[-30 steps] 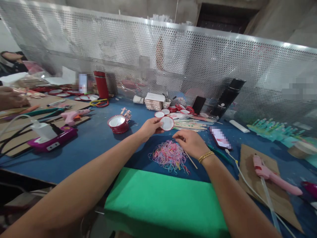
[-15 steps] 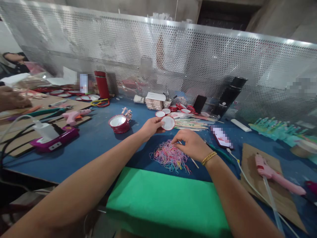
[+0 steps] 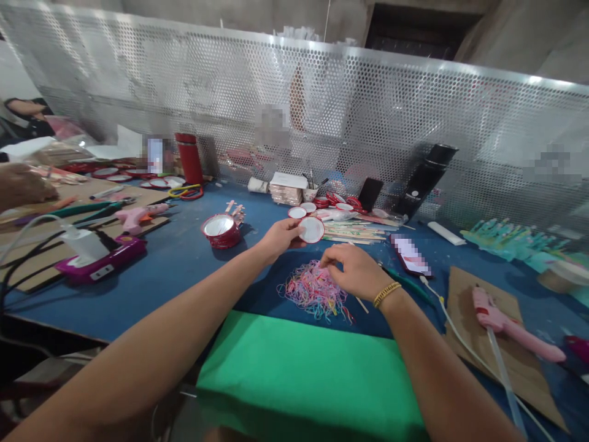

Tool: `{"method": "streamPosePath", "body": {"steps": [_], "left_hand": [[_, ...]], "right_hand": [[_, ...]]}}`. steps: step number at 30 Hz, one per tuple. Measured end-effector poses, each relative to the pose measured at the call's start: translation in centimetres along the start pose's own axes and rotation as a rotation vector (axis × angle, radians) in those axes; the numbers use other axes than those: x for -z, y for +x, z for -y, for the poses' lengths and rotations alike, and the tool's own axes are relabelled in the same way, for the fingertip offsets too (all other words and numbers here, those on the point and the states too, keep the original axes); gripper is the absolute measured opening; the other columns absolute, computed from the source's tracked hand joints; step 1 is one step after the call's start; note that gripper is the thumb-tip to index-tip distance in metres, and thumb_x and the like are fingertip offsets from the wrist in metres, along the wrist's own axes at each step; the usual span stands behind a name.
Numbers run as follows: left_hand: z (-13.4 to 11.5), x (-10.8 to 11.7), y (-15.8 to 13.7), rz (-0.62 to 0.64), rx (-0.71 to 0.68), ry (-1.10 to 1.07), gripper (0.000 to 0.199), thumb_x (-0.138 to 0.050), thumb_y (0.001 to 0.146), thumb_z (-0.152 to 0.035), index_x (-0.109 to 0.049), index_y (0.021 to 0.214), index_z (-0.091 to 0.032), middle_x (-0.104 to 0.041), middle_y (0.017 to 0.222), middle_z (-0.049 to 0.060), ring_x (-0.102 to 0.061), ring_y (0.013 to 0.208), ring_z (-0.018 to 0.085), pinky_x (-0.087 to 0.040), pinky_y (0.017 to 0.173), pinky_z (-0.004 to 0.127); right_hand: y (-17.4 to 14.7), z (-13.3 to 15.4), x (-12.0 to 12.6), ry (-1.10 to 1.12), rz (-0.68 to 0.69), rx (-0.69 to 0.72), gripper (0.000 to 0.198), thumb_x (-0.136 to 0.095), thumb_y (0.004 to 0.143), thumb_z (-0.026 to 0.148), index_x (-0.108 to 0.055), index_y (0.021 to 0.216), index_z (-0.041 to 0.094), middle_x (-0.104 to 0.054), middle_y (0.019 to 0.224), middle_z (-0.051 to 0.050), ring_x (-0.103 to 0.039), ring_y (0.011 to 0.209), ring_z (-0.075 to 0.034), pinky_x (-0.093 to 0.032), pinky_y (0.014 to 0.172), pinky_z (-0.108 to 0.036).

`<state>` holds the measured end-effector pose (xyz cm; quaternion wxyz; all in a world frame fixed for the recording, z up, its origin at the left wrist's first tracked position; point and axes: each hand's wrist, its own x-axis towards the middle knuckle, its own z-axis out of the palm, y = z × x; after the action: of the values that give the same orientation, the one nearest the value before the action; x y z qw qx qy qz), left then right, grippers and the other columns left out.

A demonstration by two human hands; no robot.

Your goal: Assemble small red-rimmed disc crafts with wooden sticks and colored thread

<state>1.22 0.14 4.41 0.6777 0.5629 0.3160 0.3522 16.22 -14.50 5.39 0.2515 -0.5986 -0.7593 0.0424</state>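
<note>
Between the thumb and fingers of my left hand (image 3: 283, 238) is a small round white disc (image 3: 311, 230) with a red rim, held up off the table. To its right, my right hand (image 3: 352, 267) has its fingertips pinched together at the upper edge of a tangled pile of coloured threads (image 3: 315, 291). Whatever those fingertips hold is too small to make out. A thin pale stick (image 3: 362, 304) shows below the right hand; I cannot tell whether the hand touches it. More red-rimmed discs (image 3: 297, 212) lie just beyond the left hand.
A roll of red tape (image 3: 221, 231) stands left of my hands. Flat sticks (image 3: 354, 232), a phone (image 3: 411, 253) and a black bottle (image 3: 426, 181) lie beyond and right. A pink glue gun (image 3: 510, 325) rests on cardboard (image 3: 464, 294). Green cloth (image 3: 308, 374) covers the near side.
The right hand has shifted very slightly at the thread pile, its fingers still pinched. The left hand keeps the disc in almost the same place.
</note>
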Motion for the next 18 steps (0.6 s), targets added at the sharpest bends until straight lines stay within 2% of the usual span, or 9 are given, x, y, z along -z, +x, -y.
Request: {"method": "streamPosePath", "body": {"steps": [3,8,12,18], "left_hand": [[0.0,0.0,0.0,0.007,-0.007,0.003,0.009,-0.069,0.077,-0.011,-0.068,0.087,-0.013,-0.070,0.079,0.003,-0.062,0.064,0.010,-0.054,0.062,0.023],[0.0,-0.1,-0.1,-0.008,0.001,0.003,0.008,-0.065,0.080,-0.009,-0.067,0.087,-0.013,-0.069,0.079,0.003,-0.061,0.063,0.010,-0.054,0.061,0.023],[0.1,0.0,0.0,0.002,-0.010,0.004,0.009,-0.067,0.079,-0.011,-0.067,0.087,-0.013,-0.069,0.079,0.002,-0.062,0.064,0.010,-0.055,0.063,0.024],[0.3,0.1,0.1,0.013,-0.021,0.011,0.013,-0.070,0.077,-0.015,-0.068,0.090,-0.013,-0.069,0.082,0.003,-0.062,0.066,0.011,-0.055,0.066,0.026]], "right_hand": [[0.3,-0.1,-1.0,-0.017,0.013,0.029,0.018,-0.057,0.088,0.019,-0.071,0.098,0.023,-0.073,0.100,-0.003,-0.061,0.098,-0.019,-0.042,0.092,-0.035],[0.7,0.1,-1.6,-0.031,0.059,-0.063,0.020,-0.053,0.094,0.024,-0.073,0.094,0.024,-0.075,0.101,-0.003,-0.065,0.097,-0.019,-0.040,0.098,-0.037],[0.7,-0.1,-1.7,-0.037,0.048,-0.100,0.017,-0.057,0.091,0.024,-0.074,0.094,0.025,-0.076,0.100,-0.002,-0.065,0.096,-0.019,-0.043,0.094,-0.036],[0.5,-0.5,-1.9,-0.078,0.051,-0.055,0.020,-0.061,0.085,0.016,-0.074,0.097,0.024,-0.073,0.091,-0.003,-0.062,0.090,-0.018,-0.043,0.091,-0.035]]}}
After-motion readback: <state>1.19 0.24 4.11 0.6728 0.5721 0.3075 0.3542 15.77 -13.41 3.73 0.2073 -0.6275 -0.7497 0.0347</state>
